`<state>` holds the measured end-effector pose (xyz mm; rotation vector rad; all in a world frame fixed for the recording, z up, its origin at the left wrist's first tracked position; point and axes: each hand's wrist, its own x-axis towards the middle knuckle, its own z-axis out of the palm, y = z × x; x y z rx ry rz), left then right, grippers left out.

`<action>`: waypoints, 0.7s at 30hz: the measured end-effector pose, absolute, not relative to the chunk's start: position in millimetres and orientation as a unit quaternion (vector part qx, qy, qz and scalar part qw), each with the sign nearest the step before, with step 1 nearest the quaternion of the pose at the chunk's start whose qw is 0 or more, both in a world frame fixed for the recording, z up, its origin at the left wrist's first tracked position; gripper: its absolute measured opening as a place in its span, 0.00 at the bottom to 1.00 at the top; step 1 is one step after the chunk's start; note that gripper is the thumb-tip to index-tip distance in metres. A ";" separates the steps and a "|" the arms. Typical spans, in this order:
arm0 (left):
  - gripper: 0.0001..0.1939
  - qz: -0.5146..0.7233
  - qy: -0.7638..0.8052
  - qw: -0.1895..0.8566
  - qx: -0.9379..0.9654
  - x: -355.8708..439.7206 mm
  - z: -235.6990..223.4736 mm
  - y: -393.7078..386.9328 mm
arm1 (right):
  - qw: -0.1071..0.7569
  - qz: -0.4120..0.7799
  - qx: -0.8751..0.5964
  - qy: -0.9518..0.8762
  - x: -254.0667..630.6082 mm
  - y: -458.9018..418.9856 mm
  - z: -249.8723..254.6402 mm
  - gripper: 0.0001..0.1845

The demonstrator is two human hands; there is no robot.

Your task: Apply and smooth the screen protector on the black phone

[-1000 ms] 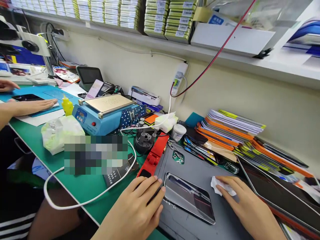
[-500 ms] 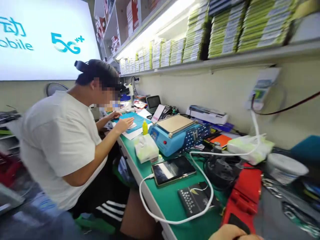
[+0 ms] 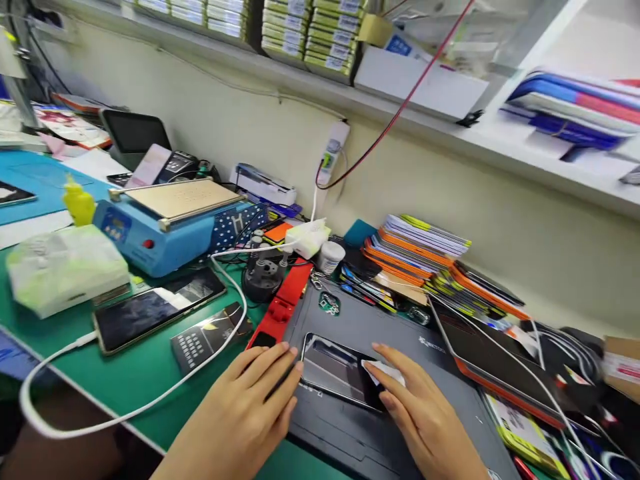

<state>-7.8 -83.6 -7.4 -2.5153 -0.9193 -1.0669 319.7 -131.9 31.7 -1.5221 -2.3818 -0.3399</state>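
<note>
A dark phone [image 3: 336, 369] lies face up on a grey work mat [image 3: 400, 320] at the bench's near edge. My left hand [image 3: 250, 410] rests flat beside the phone's left edge, fingers stretched and touching it. My right hand [image 3: 417, 410] lies over the phone's right end, fingers flat, pressing a small white wipe [image 3: 385, 371] onto the glass. The phone's right end is hidden under that hand.
Left of the mat are a red tool [image 3: 281, 307], a second phone [image 3: 157, 308] on a white cable [image 3: 125, 413], a blue heating plate [image 3: 173, 223] and a tissue pack [image 3: 63, 267]. Stacked packets [image 3: 425, 250] and a tablet [image 3: 493, 363] lie at the right.
The view swung left to a seated co-worker and has come back to the mat. My right hand with the wipe has moved from beside the phone onto its right end.
</note>
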 end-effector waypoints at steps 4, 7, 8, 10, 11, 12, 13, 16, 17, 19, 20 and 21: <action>0.18 -0.371 -0.299 0.154 -0.865 -8.3 -2.7 -83.9 | 0.116 -0.034 -0.583 -0.803 311.5 -128.8 22.1 0.24; 0.18 -0.377 -0.310 0.149 -0.860 -7.8 -3.5 -84.8 | 0.113 0.077 -0.593 -0.794 309.3 -126.3 18.9 0.27; 0.18 -0.379 -0.314 0.144 -0.859 -7.6 -4.7 -85.3 | 0.116 0.106 -0.593 -0.790 307.7 -125.8 19.0 0.27; 0.17 -0.378 -0.317 0.132 -0.860 -7.5 -7.9 -86.7 | 0.130 0.147 -0.594 -0.780 302.4 -125.2 20.4 0.29; 0.17 -0.375 -0.317 0.124 -0.862 -7.5 -9.5 -87.5 | 0.140 0.160 -0.596 -0.774 298.9 -125.1 21.4 0.30; 0.17 -0.371 -0.318 0.115 -0.865 -7.6 -11.0 -88.3 | 0.147 0.170 -0.596 -0.770 295.3 -125.0 22.4 0.30; 0.17 -0.369 -0.320 0.104 -0.866 -7.5 -12.3 -88.8 | 0.151 0.177 -0.596 -0.768 292.1 -124.9 23.0 0.30; 0.15 -0.381 -0.336 0.083 -0.857 -5.3 -14.9 -88.2 | 0.141 0.163 -0.583 -0.783 291.0 -123.5 18.4 0.30; 0.15 -0.394 -0.338 0.086 -0.850 -3.7 -15.5 -86.7 | 0.135 0.140 -0.573 -0.796 295.5 -122.1 13.0 0.30; 0.13 -0.429 -0.325 0.118 -0.834 0.7 -17.3 -80.9 | 0.137 0.066 -0.535 -0.831 312.9 -115.3 -5.9 0.33; 0.13 -0.453 -0.311 0.143 -0.823 3.2 -18.7 -76.6 | 0.129 0.020 -0.510 -0.851 324.9 -108.9 -19.4 0.36; 0.13 -0.471 -0.298 0.167 -0.813 5.7 -20.5 -71.6 | 0.131 -0.033 -0.463 -0.876 337.7 -100.1 -34.7 0.38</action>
